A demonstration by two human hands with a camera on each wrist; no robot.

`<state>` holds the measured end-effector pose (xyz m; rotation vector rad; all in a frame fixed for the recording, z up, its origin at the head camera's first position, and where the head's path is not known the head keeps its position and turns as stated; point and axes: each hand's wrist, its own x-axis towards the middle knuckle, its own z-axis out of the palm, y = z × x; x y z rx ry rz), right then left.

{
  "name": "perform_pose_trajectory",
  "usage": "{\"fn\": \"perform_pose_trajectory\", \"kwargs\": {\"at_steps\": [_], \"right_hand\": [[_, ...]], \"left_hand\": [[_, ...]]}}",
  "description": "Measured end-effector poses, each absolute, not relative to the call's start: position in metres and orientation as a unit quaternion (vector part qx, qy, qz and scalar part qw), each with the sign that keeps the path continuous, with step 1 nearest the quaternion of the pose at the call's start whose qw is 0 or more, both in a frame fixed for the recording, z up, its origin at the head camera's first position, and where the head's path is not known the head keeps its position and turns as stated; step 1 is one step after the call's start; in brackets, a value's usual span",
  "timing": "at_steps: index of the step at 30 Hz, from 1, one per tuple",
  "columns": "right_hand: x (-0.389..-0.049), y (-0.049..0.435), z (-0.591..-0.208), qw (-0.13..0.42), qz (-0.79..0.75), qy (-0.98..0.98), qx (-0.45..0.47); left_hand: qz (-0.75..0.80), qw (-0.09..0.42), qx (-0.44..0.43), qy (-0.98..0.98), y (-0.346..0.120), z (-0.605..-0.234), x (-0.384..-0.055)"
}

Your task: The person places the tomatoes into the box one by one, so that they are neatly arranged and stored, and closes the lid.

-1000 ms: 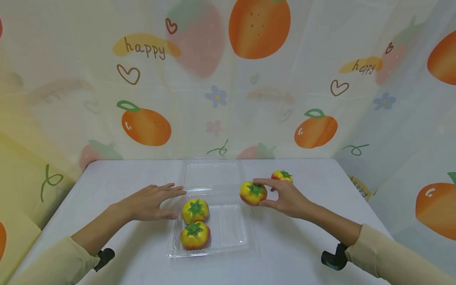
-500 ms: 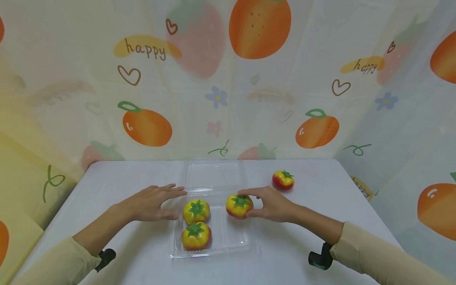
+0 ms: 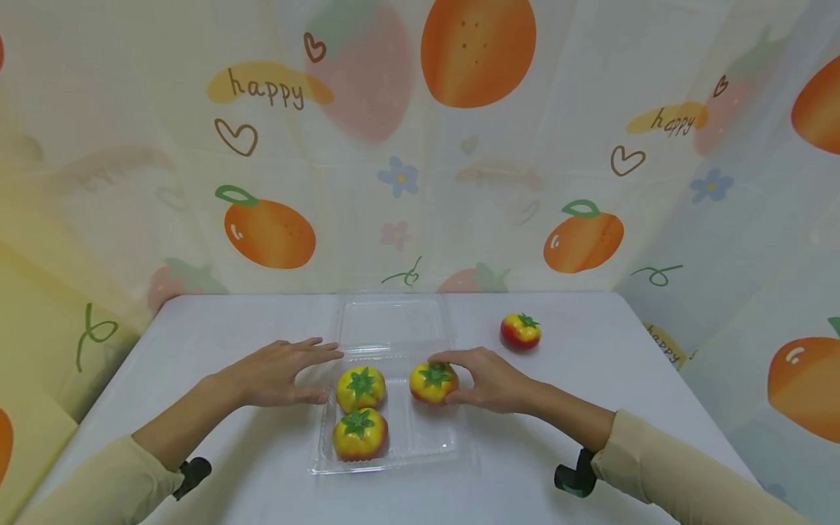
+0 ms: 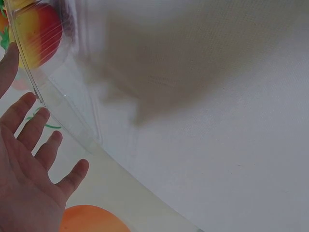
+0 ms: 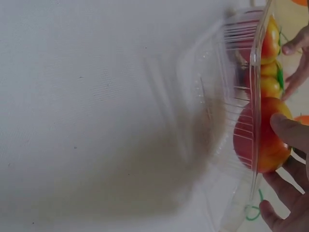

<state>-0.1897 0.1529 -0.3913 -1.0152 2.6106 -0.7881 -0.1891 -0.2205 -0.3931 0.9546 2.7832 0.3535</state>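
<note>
My right hand (image 3: 488, 380) pinches a red-and-yellow toy persimmon (image 3: 433, 383) with green leaves between thumb and fingers. That fruit sits in the far right part of a clear plastic clamshell box (image 3: 429, 436), dipping below its rim in the right wrist view. Two more toy persimmons, a far one (image 3: 360, 389) and a near one (image 3: 360, 434), fill the box's left side. At the left rim my left hand (image 3: 272, 375) spreads its straight fingers, holding nothing; in the left wrist view its fingertips (image 4: 29, 99) are right by the box edge.
Behind the box its clear lid (image 3: 392, 323) lies folded back on the white table (image 3: 223, 321). Another toy persimmon (image 3: 521, 332) stands on the table at the back right. A fruit-print curtain (image 3: 472, 182) closes off the back and sides.
My right hand has carried its persimmon leftward and down into the right side of the box, uncovering the persimmon at the back right. The left hand has kept its place.
</note>
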Motion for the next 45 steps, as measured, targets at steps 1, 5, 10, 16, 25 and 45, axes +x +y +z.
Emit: {"fn": "perform_pose_trajectory", "kwargs": {"at_steps": [1, 5, 10, 16, 25, 45], "right_hand": [[-0.189, 0.152, -0.392, 0.116, -0.266, 0.891, -0.348], [-0.189, 0.149, -0.394, 0.113, -0.251, 0.895, -0.352], [-0.189, 0.146, -0.398, 0.1, -0.239, 0.898, -0.355], [-0.19, 0.145, -0.407, 0.077, -0.217, 0.903, -0.363], [-0.192, 0.145, -0.408, 0.066, -0.235, 0.897, -0.368], [-0.226, 0.184, -0.386, -0.03, -0.264, 0.926, -0.27]], "left_hand": [[0.12, 0.089, 0.32, 0.936, -0.221, -0.394, -0.189], [0.121, 0.086, 0.323, 0.935, -0.221, -0.394, -0.189], [0.12, 0.084, 0.325, 0.934, -0.221, -0.393, -0.188], [0.122, 0.082, 0.327, 0.934, -0.221, -0.392, -0.188], [0.126, 0.085, 0.324, 0.934, -0.221, -0.392, -0.188], [0.125, 0.084, 0.324, 0.934, -0.222, -0.393, -0.188]]}}
